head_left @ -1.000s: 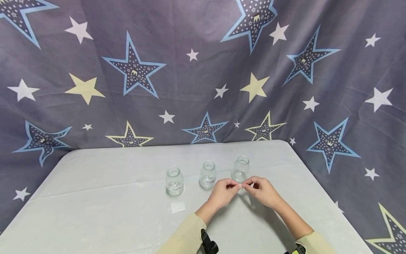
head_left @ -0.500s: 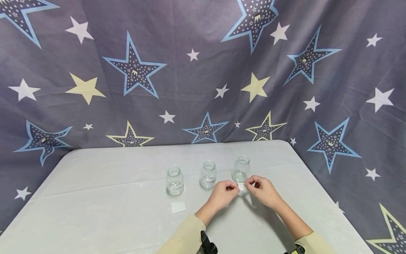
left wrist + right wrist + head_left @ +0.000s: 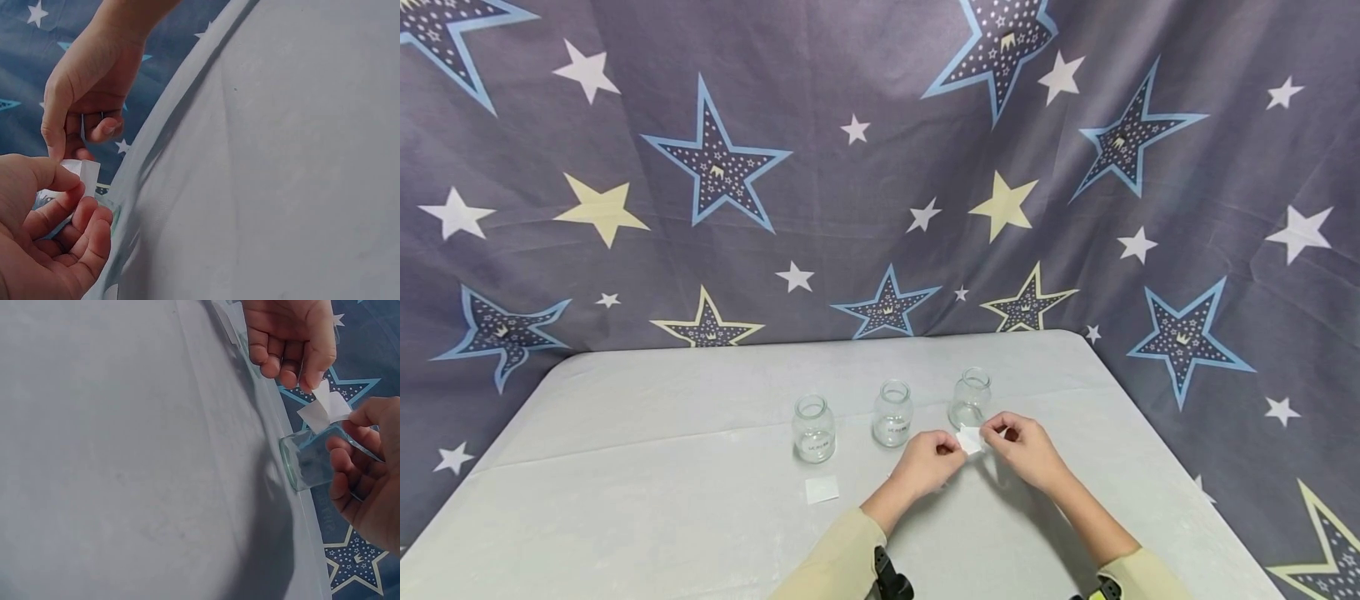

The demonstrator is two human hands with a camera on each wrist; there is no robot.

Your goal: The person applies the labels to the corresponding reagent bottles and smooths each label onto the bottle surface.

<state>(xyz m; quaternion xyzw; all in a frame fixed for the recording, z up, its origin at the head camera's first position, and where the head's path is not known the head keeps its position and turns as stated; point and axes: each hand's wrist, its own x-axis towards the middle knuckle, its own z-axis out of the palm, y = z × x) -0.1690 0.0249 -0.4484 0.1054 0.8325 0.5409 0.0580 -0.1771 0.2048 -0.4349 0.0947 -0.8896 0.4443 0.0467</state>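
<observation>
Between my two hands is a small white sticker label [image 3: 971,441], its layers folding apart in the right wrist view. My left hand [image 3: 921,463] pinches the label's left side between thumb and index finger. On the other side, the thumb and index finger of my right hand [image 3: 1024,450] pinch a corner; the other fingers of the right hand [image 3: 369,472] curl loosely. Just behind the label stands an uncapped glass jar [image 3: 967,402]. To its left are a middle glass jar [image 3: 892,410] and a left glass jar [image 3: 813,427], both with dark lettering low on the front.
A white paper rectangle [image 3: 822,489] lies flat on the table in front of the left jar. The table [image 3: 647,500] has a pale cloth cover. A grey curtain [image 3: 820,208] with stars hangs along its back and right sides.
The label has come into view and turned between my fingers, showing more of its white face. My hands have drawn slightly apart. The jars and the paper on the table stay put.
</observation>
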